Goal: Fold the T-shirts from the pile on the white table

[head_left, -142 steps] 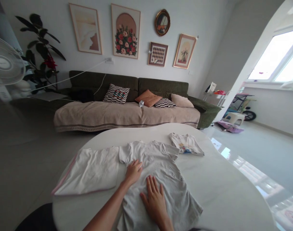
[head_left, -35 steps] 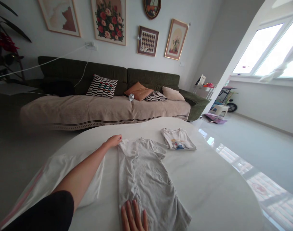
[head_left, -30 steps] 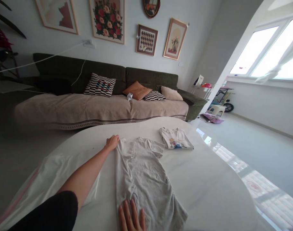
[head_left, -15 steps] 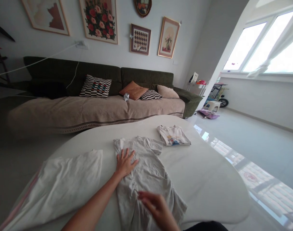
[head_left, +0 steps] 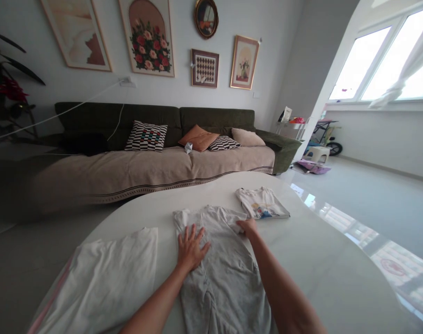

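A light grey T-shirt (head_left: pixel 228 269) lies spread on the white table, its left part folded inward. On its upper left part my left hand (head_left: pixel 191 249) rests flat with fingers spread. My right hand (head_left: pixel 246 227) is at the short sleeve on the right, its fingers closed on the sleeve's edge; the fingertips are partly hidden. Just beyond that hand sits a folded white T-shirt (head_left: pixel 263 202) with a printed picture and lettering. To the left lies a larger white cloth (head_left: pixel 110 273) with a pink edge.
The rounded white table (head_left: pixel 312 260) fills the foreground. Behind it stands a dark green sofa (head_left: pixel 145 113) with a beige cover and several cushions. A white stool (head_left: pixel 317 153) and a purple item (head_left: pixel 314 167) are on the floor at right.
My right hand has moved from the shirt's lower middle up and right to the sleeve and closed on it. My left hand stays flat on the shirt. The view has shifted slightly.
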`<state>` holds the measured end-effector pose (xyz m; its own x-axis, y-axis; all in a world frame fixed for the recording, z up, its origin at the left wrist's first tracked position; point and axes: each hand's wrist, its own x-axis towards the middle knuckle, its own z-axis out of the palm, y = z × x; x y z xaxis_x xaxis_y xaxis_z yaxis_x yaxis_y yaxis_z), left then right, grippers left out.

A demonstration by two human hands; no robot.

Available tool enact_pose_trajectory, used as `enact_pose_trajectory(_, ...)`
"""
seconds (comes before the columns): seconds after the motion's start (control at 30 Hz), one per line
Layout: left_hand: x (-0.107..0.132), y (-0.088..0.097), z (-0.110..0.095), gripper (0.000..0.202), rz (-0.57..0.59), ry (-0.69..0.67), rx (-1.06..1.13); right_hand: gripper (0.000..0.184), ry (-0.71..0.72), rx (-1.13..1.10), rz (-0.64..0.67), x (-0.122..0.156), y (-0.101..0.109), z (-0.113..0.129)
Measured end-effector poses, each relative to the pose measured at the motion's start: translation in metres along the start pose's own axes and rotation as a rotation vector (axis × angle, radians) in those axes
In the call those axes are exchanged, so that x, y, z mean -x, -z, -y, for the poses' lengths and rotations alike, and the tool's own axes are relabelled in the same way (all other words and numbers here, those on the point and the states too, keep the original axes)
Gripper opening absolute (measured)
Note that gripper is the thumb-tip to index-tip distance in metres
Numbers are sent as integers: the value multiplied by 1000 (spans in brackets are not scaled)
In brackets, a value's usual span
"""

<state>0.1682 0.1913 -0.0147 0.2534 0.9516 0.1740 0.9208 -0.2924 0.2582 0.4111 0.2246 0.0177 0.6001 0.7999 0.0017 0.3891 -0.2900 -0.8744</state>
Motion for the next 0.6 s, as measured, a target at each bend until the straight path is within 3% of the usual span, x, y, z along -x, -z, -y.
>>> enact_pose_trajectory(0.17,0,-2,1,61,1,1,-1,26,106,140,41,-5,5,27)
enact_pose_trajectory(0.27,1,-3,1,62,-6,0,7,25,217,225,45,6,-3,48)
enact_pose_trajectory(0.5,1,-4,2,58,-37,-18,-8,32,440,326,210,81,-80,76)
enact_pose_trajectory(0.6,1,-4,4,57,-24,-43,-9,31,484,308,305,102,-97,75)
